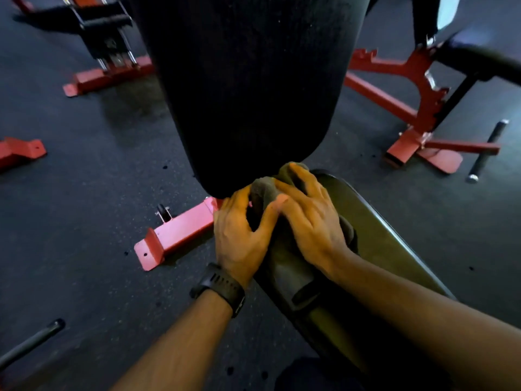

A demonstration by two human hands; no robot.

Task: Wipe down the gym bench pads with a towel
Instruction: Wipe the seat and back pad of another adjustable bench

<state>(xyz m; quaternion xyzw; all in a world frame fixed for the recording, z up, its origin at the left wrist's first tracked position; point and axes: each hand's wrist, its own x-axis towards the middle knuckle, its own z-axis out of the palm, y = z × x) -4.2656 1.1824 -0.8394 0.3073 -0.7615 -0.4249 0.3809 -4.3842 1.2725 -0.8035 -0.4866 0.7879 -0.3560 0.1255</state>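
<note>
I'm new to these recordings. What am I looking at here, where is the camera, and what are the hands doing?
There is no robot here. A person wears one camera on the head, so you look down along their own forearms. The left hand, with a black watch on its wrist, grips a grey towel. The right hand presses flat on it. The towel lies where the bench's dark seat pad meets the tall black back pad. Red frame feet stand on the dark floor, and a second bench is at the right.
</note>
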